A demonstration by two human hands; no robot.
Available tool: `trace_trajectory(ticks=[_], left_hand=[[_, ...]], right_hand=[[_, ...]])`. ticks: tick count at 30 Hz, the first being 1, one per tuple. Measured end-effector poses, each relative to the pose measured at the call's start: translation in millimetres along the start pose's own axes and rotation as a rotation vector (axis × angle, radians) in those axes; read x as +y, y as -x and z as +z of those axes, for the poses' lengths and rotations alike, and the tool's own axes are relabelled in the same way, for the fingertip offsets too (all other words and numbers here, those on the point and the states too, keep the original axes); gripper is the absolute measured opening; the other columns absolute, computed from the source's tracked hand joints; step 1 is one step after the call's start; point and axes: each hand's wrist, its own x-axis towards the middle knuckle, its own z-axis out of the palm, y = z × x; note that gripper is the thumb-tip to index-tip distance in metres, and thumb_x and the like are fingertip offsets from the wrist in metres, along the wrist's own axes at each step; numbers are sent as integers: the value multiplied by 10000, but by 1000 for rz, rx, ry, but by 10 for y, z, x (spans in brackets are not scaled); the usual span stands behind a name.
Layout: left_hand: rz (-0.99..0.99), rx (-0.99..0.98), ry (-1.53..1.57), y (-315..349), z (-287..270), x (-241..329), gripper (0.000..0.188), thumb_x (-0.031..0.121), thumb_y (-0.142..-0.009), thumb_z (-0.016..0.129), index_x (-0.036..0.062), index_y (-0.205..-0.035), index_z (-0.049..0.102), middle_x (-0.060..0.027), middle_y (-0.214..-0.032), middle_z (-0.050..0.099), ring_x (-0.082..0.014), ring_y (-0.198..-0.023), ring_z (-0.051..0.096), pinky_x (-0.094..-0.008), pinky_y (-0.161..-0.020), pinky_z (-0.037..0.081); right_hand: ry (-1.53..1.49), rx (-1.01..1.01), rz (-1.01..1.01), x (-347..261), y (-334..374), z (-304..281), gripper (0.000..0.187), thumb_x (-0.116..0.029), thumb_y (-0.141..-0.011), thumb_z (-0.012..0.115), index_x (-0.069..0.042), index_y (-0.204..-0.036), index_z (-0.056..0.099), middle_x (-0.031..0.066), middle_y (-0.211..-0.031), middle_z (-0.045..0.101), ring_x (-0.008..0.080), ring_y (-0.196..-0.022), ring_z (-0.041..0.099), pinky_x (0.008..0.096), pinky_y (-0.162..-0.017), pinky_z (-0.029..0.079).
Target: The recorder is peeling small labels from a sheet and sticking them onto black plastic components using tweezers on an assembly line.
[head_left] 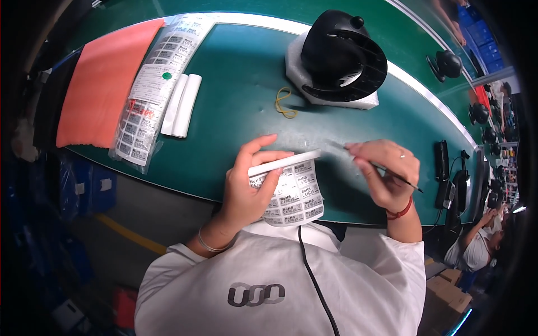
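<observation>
My left hand (249, 182) is closed on a label sheet (300, 196) above the table's near edge. Rows of small grey printed labels cover its hanging part, and its top edge is rolled into a white tube between my thumb and fingers. To the right, my right hand (389, 168) grips thin dark tweezers (406, 182), whose blurred tip points left toward the roll. Beyond both hands, a glossy black rounded housing with a curved rim (344, 59) rests on a white foam block (342, 101). A yellow rubber band (284, 103) lies beside the foam.
On the green table (241, 67), a bagged stack of label sheets (148, 106) lies left, beside an orange foam sheet (109, 84) and white paper rolls (184, 106). Black devices with cables (448, 179) sit at right. Blue bins (84, 185) stand below left; another person (473, 246) sits far right.
</observation>
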Motion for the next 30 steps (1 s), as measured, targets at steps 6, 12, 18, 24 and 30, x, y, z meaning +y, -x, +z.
trace_trajectory(ticks=[6,12,18,24,30], left_hand=[[-22,-32,5,-13,12,18,442,-78,-854,571,-13,-1267,427,-162,-1015,686,-175,-890,675,-270,-776,528],[-51,-77,8,2,-10,41,464,-84,-861,566,-39,-1284,380,-191,-1045,654,-182,-964,640,-276,-831,514],[-27,-41,22,1,2,29,425,-67,-862,577,-28,-1256,421,-173,-1013,684,-175,-893,674,-268,-768,536],[-21,-48,37,-5,-3,27,420,-64,-865,577,-28,-1254,421,-178,-1011,683,-176,-893,675,-269,-766,539],[-14,-55,23,-7,-8,30,417,-67,-865,575,-27,-1251,422,-180,-1009,683,-179,-889,677,-268,-762,541]], right_hand=[[375,100,-284,133,-16,37,313,72,-576,688,28,-885,665,141,-859,677,255,-741,670,322,-655,545],[559,79,-342,394,-53,62,312,-37,-587,644,7,-896,666,135,-913,681,252,-779,664,315,-669,535],[440,97,-340,557,-102,57,246,106,-669,698,6,-894,675,118,-884,688,246,-774,679,300,-673,544],[330,119,-333,606,-107,60,257,133,-666,697,12,-892,676,109,-864,678,238,-787,682,302,-691,549],[334,138,-330,638,-106,58,273,117,-622,698,2,-869,676,105,-857,684,237,-780,682,299,-672,543]])
